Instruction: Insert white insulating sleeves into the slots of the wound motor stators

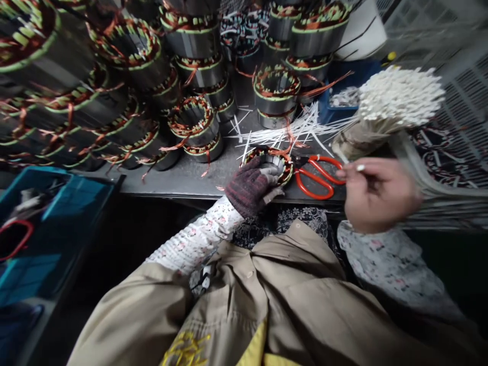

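My left hand (251,187), in a dark knitted glove with pale fingertips, grips the near left rim of a wound motor stator (285,173) at the bench edge. Its fingers reach over the ring and hide part of the windings. To the right, my bare right hand (383,190) is closed in a pinch, slightly blurred, on what looks like a white cable tie (360,168); only its small white end shows. Between the hands lie red-handled scissors (316,178), their blades partly hidden beside the stator.
Stacked stators (194,122) with copper leads fill the back and left of the bench. White strips (282,133) lie scattered behind my hands. A bagged bundle of white cable ties (400,99) stands at right, near a blue bin (326,109). A teal crate (57,203) is at left.
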Available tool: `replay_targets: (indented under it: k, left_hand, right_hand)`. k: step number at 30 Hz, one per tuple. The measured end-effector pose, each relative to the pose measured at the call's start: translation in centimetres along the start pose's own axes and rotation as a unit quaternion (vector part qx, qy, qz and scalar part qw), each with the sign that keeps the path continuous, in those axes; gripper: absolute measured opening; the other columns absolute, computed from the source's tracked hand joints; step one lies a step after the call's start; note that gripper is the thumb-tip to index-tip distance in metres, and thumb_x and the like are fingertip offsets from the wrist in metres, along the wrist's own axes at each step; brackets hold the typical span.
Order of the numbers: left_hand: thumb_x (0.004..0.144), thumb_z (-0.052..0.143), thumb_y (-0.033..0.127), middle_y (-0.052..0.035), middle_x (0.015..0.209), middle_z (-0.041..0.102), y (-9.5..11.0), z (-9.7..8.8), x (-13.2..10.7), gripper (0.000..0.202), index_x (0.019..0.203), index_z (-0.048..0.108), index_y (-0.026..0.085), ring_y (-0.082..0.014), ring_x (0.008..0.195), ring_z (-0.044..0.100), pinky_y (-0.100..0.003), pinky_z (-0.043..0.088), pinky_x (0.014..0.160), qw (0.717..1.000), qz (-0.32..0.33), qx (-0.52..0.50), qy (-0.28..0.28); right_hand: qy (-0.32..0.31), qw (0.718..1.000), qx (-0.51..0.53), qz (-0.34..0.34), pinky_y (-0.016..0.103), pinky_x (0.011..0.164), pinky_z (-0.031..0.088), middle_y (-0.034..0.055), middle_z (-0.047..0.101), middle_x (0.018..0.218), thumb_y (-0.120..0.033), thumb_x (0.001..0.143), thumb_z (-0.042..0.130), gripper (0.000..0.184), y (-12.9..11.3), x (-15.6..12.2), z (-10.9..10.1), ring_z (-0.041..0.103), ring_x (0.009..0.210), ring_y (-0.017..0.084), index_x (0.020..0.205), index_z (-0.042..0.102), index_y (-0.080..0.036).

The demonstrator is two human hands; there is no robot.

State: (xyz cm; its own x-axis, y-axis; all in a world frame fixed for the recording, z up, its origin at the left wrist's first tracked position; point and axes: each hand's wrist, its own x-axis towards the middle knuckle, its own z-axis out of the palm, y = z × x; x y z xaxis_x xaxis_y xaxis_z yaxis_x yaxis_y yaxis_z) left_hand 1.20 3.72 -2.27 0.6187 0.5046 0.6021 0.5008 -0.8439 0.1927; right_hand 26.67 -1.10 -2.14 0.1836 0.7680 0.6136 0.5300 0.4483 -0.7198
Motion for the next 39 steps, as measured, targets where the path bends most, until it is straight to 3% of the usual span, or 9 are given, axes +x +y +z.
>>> replay_targets:
  k: [2,4,10,17,21,25,28,33,39]
  left_hand:
    - [0.097,0.063,0.036,-0.0094,0.114,0.077,0.3,-0.2,0.2,0.019,0.099,0.065,0.016,-0.0206,0.113,0.073,-0.05,0.05,0.115,1.0,-0.02,0.0,-0.009]
    - [0.094,0.066,0.035,-0.0109,0.114,0.076,0.4,-0.2,0.4,0.02,0.098,0.063,0.016,-0.0232,0.112,0.073,-0.052,0.05,0.114,1.0,-0.015,0.001,0.008]
    - [0.091,0.069,0.033,-0.0098,0.104,0.076,0.2,0.2,0.1,0.03,0.111,0.056,0.014,-0.0252,0.108,0.074,-0.051,0.049,0.114,0.999,0.004,0.023,0.03]
    - [0.092,0.067,0.035,-0.0187,0.14,0.062,1.2,0.4,0.0,0.069,0.148,0.036,0.011,-0.0309,0.139,0.055,-0.049,0.042,0.121,0.995,-0.094,0.032,-0.031]
    - [0.101,0.054,0.04,-0.0152,0.141,0.06,1.6,1.4,0.0,0.067,0.157,0.025,0.019,-0.0227,0.128,0.063,-0.041,0.053,0.111,0.978,-0.158,-0.134,0.021]
    - [0.103,0.053,0.036,-0.0093,0.124,0.07,1.7,2.0,0.4,0.034,0.133,0.058,0.021,-0.0179,0.11,0.072,-0.038,0.059,0.102,0.95,-0.193,-0.232,0.074]
    - [0.099,0.061,0.033,-0.007,0.108,0.075,1.4,1.9,0.6,0.018,0.106,0.071,0.019,-0.0195,0.105,0.073,-0.042,0.057,0.103,0.959,-0.168,-0.215,0.079]
    - [0.1,0.059,0.034,-0.0076,0.107,0.076,1.1,1.6,0.6,0.022,0.109,0.073,0.019,-0.0199,0.104,0.073,-0.044,0.056,0.104,0.969,-0.15,-0.178,0.077]
    - [0.101,0.058,0.032,-0.0039,0.106,0.078,1.3,1.3,0.5,0.02,0.112,0.071,0.022,-0.0174,0.108,0.072,-0.043,0.048,0.115,0.978,-0.117,-0.167,0.055]
  right_hand:
    - [-0.029,0.99,-0.015,-0.137,0.042,0.079,0.058,0.0053,0.075,0.102,-0.016,0.093,0.06,0.014,-1.4,-1.3,0.4,0.073,0.092,0.023,0.1,0.065,-0.027]
    - [-0.086,0.973,0.033,-0.211,0.042,0.076,0.062,0.007,0.077,0.105,-0.015,0.092,0.054,0.014,-1.8,-2.5,0.7,0.075,0.096,0.025,0.096,0.063,-0.027]
    - [-0.137,0.96,0.053,-0.239,0.036,0.066,0.062,0.0048,0.074,0.083,-0.012,0.088,0.052,0.012,-0.5,-4.9,0.4,0.073,0.076,0.021,0.087,0.059,-0.023]
    - [-0.111,0.971,0.006,-0.21,0.03,0.061,0.058,0.0025,0.072,0.076,-0.011,0.088,0.053,0.014,-0.6,-4.7,1.8,0.069,0.067,0.018,0.085,0.06,-0.023]
    - [-0.084,0.991,0.078,-0.069,0.028,0.062,0.057,0.0015,0.073,0.075,-0.018,0.092,0.06,0.012,-1.0,-3.2,4.7,0.07,0.066,0.016,0.081,0.065,-0.022]
    - [-0.085,0.986,0.131,0.059,0.023,0.049,0.048,-0.0015,0.071,0.069,-0.026,0.093,0.064,0.013,-1.7,-2.0,5.6,0.06,0.051,0.011,0.083,0.069,-0.021]
    - [-0.113,0.986,0.11,0.047,0.026,0.056,0.05,0.0011,0.071,0.075,-0.028,0.096,0.057,0.02,-2.4,-1.5,5.0,0.061,0.058,0.012,0.082,0.068,-0.02]
    - [-0.122,0.992,0.022,-0.022,0.028,0.064,0.047,0.0011,0.066,0.071,-0.025,0.094,0.056,0.022,-2.4,-1.1,5.0,0.061,0.066,0.014,0.075,0.065,-0.021]
    - [-0.136,0.991,-0.015,-0.009,0.026,0.054,0.038,-0.0008,0.055,0.064,-0.025,0.088,0.059,0.021,-1.8,-0.3,5.7,0.049,0.054,0.011,0.067,0.058,-0.02]
